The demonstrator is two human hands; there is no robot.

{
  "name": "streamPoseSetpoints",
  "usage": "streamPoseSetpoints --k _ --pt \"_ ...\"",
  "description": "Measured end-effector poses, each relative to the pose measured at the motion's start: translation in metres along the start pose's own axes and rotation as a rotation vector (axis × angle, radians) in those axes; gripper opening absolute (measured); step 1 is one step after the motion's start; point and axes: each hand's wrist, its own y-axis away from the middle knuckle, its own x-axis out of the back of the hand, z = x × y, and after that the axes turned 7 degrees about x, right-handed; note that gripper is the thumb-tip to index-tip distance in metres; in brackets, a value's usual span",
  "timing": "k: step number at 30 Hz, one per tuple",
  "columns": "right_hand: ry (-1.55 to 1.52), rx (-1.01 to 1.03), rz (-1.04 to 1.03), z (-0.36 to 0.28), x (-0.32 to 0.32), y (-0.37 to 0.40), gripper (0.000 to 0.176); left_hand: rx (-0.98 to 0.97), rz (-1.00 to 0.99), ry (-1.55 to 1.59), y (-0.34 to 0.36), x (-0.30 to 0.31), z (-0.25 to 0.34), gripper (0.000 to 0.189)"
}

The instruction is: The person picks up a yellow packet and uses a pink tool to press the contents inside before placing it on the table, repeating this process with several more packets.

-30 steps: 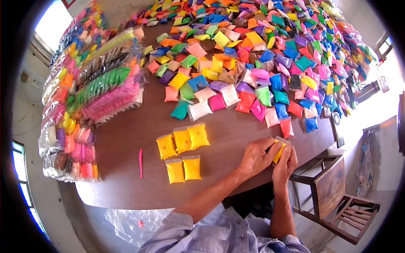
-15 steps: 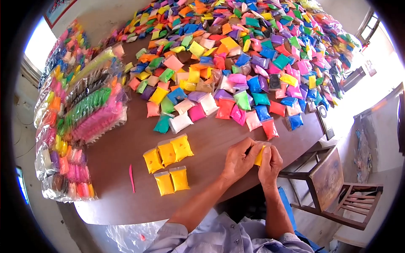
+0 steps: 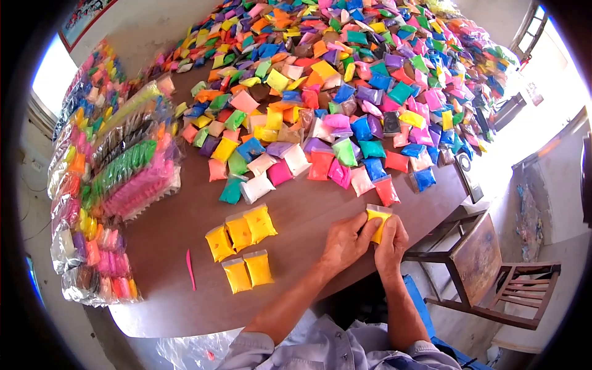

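Between my two hands, above the right front of the brown table (image 3: pixel 166 234), is a small clear packet of yellow clay-like material (image 3: pixel 378 216). My left hand (image 3: pixel 347 242) pinches its left side, thumb toward the middle. On the other side my right hand (image 3: pixel 390 239) grips it with curled fingers. The packet's clear top edge points away from me. Left of my hands, several similar yellow packets (image 3: pixel 259 223) lie in two short rows. A pink plastic knife-like tool (image 3: pixel 190 269) rests farther left.
A big heap of small colourful packets (image 3: pixel 320 111) covers the back of the table. Larger clear bags of packets (image 3: pixel 129 166) are stacked along the left. A wooden chair (image 3: pixel 487 265) stands at the right, near a dark flat object (image 3: pixel 470 179) on the table edge.
The yellow packet now shows more above my fingers, its top edge visible. My hands have shifted only slightly. The whole view has tilted a little; the packets on the table stay put.
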Motion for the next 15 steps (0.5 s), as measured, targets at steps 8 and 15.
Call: streamPoseSetpoints --k 8,15 --pt "0.015 -0.012 0.008 -0.006 -0.001 -0.001 0.029 0.113 -0.104 0.049 -0.003 0.009 0.015 0.030" --pt "-0.098 -0.025 0.050 0.000 -0.003 -0.001 0.031 0.095 -0.088 0.020 -0.003 0.002 0.003 0.035"
